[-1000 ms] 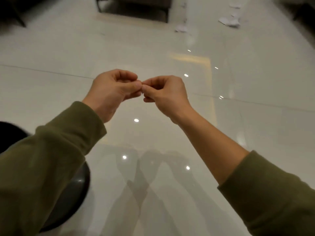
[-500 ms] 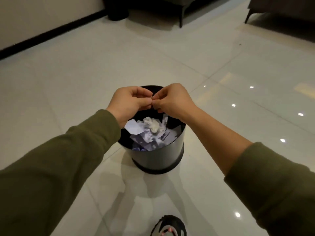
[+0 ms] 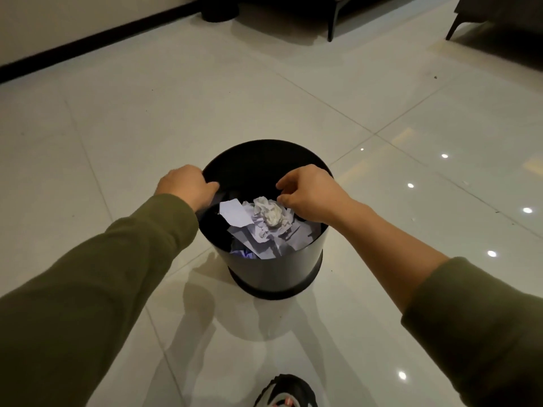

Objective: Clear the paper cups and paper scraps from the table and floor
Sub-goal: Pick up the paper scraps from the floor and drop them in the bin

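A black round bin stands on the glossy tiled floor right in front of me. Inside it lie paper scraps: a crumpled white ball on top and a flat white piece beside it. My left hand hovers at the bin's left rim with its fingers curled in and nothing visible in them. Over the right side of the opening, my right hand has loosely bent fingers, with thumb and forefinger apart and nothing between them.
My shoe shows at the bottom edge, near the bin. Dark furniture legs and another leg stand at the back. A dark round object sits by the wall's black baseboard.
The view swung from open floor to the bin. My hands, pinched together fingertip to fingertip before, have parted to either side over the bin's opening.
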{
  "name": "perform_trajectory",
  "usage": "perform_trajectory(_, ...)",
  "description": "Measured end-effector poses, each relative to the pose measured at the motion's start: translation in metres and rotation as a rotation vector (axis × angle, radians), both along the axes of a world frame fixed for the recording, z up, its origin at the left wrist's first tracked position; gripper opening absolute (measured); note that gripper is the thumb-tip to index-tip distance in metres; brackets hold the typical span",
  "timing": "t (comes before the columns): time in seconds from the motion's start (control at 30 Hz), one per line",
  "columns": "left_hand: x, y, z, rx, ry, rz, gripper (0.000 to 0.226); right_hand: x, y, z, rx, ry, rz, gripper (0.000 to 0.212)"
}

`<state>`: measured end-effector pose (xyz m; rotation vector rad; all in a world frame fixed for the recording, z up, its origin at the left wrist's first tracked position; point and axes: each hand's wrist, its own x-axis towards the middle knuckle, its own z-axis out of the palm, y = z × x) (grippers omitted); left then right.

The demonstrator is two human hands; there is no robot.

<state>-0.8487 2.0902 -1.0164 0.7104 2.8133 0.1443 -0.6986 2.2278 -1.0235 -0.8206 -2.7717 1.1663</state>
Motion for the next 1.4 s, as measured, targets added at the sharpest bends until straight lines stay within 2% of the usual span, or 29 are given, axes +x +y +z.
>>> perform_trajectory(0.17, -0.012, -0.002, 0.009, 0.077, -0.129, 0.01, 0.021, 0.003, 0.004, 0.014, 0.089, -0.088, 0.026, 0.03)
perform_trajectory(0.3, -0.013, 0.01, 0.069, 0.125, -0.188, 0.036, 0.017, 0.011, 0.018, 0.078, 0.143, -0.09, -0.012, 0.031)
perform_trajectory(0.43, -0.008, 0.034, 0.176, 0.158, -0.244, -0.005, 0.016, 0.022, 0.036, 0.194, 0.163, -0.081, -0.077, 0.033)
perform_trajectory(0.67, -0.007, 0.08, 0.425, 0.211, -0.303, -0.088, 0.014, 0.042, 0.067, 0.446, 0.203, -0.104, -0.192, 0.032)
perform_trajectory(0.83, -0.009, 0.124, 0.602, 0.278, -0.317, -0.198, 0.016, 0.053, 0.088, 0.625, 0.285, -0.098, -0.272, 0.033)
perform_trajectory(0.97, -0.009, 0.163, 0.718, 0.303, -0.295, -0.354, 0.019, 0.066, 0.105, 0.742, 0.358, -0.08, -0.327, 0.033)
perform_trajectory(1.07, 0.002, 0.188, 0.787, 0.321, -0.239, -0.458, 0.017, 0.081, 0.12, 0.811, 0.385, -0.061, -0.382, 0.032)
perform_trajectory(1.17, 0.021, 0.21, 0.842, 0.412, -0.092, -0.528, 0.011, 0.103, 0.135, 0.866, 0.426, -0.015, -0.448, 0.029)
perform_trajectory(1.23, 0.034, 0.226, 0.868, 0.476, -0.061, -0.566, 0.018, 0.12, 0.142, 0.893, 0.448, 0.035, -0.494, 0.028)
perform_trajectory(1.4, 0.07, 0.255, 0.895, 0.563, -0.183, -0.614, 0.022, 0.165, 0.151, 0.913, 0.461, 0.113, -0.611, 0.027)
